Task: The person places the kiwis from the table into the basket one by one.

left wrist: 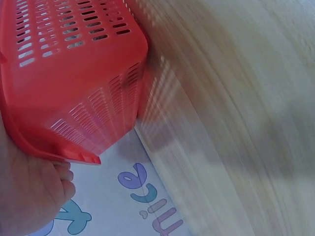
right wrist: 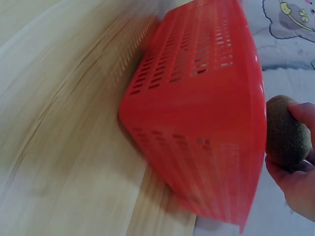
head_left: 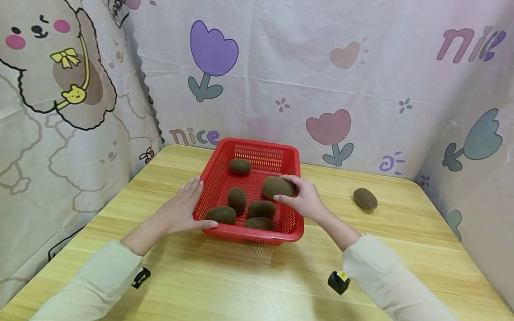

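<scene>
A red slotted basket (head_left: 293,160) stands on the wooden table (head_left: 249,285) and holds several brown kiwis (head_left: 237,199). My left hand (head_left: 185,209) lies flat against the basket's left wall (left wrist: 74,98), fingers straight. My right hand (head_left: 302,198) grips one kiwi (head_left: 276,187) just above the basket's right side; in the right wrist view that kiwi (right wrist: 287,132) sits between thumb and fingers beside the basket's rim (right wrist: 256,123). Another kiwi (head_left: 365,199) lies alone on the table to the right.
Patterned cloth walls (head_left: 321,76) enclose the table on the left, back and right. Bare wood lies in front of the basket and around the lone kiwi. A small black device (head_left: 338,282) is strapped at each wrist.
</scene>
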Demonstrator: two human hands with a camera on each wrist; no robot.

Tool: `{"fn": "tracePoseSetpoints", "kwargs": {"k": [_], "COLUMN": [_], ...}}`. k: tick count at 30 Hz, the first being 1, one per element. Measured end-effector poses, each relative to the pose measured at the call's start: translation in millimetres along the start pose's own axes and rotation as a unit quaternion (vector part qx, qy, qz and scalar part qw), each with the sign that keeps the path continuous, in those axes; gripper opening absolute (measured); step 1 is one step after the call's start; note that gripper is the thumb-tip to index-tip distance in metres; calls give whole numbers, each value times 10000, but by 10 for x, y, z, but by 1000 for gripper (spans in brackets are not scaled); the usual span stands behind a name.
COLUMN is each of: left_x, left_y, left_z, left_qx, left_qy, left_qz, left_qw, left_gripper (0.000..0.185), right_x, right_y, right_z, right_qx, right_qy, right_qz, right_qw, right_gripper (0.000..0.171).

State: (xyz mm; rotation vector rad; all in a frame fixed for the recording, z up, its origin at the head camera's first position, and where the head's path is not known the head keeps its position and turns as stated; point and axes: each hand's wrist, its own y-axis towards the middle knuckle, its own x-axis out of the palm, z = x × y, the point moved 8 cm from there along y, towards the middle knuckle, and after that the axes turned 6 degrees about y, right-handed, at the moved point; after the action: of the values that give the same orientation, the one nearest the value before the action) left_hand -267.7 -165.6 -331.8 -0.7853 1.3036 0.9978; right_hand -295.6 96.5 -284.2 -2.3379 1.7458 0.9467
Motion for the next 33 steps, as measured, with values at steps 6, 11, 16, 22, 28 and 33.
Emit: {"fn": "tracePoseSetpoints", "kwargs": {"k": [6,11,16,22,28,33], "left_x": [-11,-5,5,0,-8,-1], "left_y": [3,6,4,6,-4,-2], "left_z": [-2,-8,-7,-4,-3,5], "left_qx": [-12,-24,-33,-47,-66,-58], "left_qy": [-24,-49,-59,-116,-131,-176], "left_qz": [29,14,15,51,49,53], "left_qw": [10000,10000,10000,9999,9999,9998], "left_gripper": [115,115,116,115,115,115], "right_x": [267,433,563,598,619,642], "right_y": [145,257,339,410,460,477], "right_z": [5,71,118,129,150,184], "right_qx": [204,339,274,324,419,499], "right_qy": [-238,-479,-708,-904,-984,-959], "right_qz": [-526,-715,-818,-569,-477,-549], "right_qw": [9981,9957,9938,9937,9931,9926], "right_gripper": [48,46,45,47,47,42]}}
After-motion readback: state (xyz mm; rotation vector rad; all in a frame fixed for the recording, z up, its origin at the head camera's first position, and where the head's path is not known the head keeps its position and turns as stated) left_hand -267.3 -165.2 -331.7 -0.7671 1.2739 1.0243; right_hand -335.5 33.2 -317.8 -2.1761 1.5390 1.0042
